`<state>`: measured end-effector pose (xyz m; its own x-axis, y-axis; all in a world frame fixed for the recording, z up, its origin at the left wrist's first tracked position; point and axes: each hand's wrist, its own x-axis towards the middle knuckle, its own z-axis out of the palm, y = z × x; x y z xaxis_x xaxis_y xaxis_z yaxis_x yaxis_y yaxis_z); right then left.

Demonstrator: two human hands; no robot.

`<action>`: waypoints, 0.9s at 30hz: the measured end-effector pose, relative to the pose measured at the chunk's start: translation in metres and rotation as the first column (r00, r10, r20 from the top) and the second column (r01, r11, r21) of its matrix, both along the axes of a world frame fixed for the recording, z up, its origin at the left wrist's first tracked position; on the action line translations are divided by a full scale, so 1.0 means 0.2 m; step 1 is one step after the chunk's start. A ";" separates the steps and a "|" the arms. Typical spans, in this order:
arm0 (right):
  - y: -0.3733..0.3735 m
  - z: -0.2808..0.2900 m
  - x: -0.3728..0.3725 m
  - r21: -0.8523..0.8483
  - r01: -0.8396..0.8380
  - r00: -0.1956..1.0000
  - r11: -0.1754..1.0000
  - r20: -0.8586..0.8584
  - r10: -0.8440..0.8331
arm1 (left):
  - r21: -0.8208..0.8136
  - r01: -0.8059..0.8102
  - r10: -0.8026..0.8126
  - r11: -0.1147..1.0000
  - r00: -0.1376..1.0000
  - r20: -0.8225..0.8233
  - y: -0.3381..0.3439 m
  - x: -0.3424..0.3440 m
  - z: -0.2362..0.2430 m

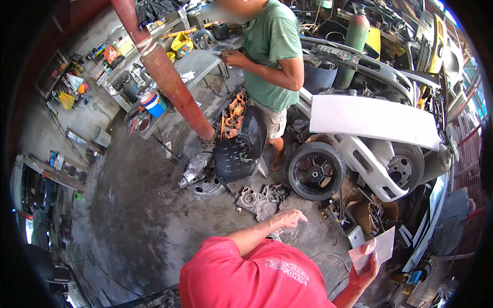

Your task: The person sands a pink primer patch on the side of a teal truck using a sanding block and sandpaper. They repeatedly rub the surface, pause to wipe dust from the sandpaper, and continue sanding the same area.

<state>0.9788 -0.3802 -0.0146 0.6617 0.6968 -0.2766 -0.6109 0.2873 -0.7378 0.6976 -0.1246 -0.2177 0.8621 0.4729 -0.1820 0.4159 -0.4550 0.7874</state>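
My right hand [365, 274] grips a thin brownish-pink sheet [385, 245] like sandpaper, its thumb lying across the face. My left arm bends across the front of my red shirt [231, 272]. At its end my left hand [289, 218] has its fingers curled and one fingertip pointing right; the palm side is hidden. Just beyond that hand, greasy metal casings [264, 200] lie on the concrete floor. A black spoked wheel with a tyre [316, 170] stands farther off to the right.
A person in a green shirt [275, 46] stands ahead by a grey table [205, 64]. A black plastic chair [239, 154] and a red post [172, 84] stand left of them. Bumpers and a white panel [375, 120] pile up on the right, near an open carton [377, 215].
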 end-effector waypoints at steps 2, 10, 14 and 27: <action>-0.12 -0.01 0.09 0.011 0.034 0.999 0.999 -0.026 -0.034 | -0.003 0.056 -0.056 0.998 0.992 0.116 -0.08 0.14 0.04; -0.60 -0.01 0.42 -0.136 0.196 0.980 0.971 0.051 -0.191 | 0.233 -0.024 -0.104 0.972 0.847 0.521 -0.34 0.87 0.78; -0.67 0.02 0.54 -0.305 0.309 0.946 0.901 0.191 -0.260 | 0.335 0.011 -0.244 0.942 0.707 0.663 -0.52 1.19 1.21; -1.07 -0.09 1.04 -0.432 0.615 0.774 0.660 0.168 -0.611 | 0.337 0.754 -0.799 0.563 0.393 0.455 -1.16 2.20 0.96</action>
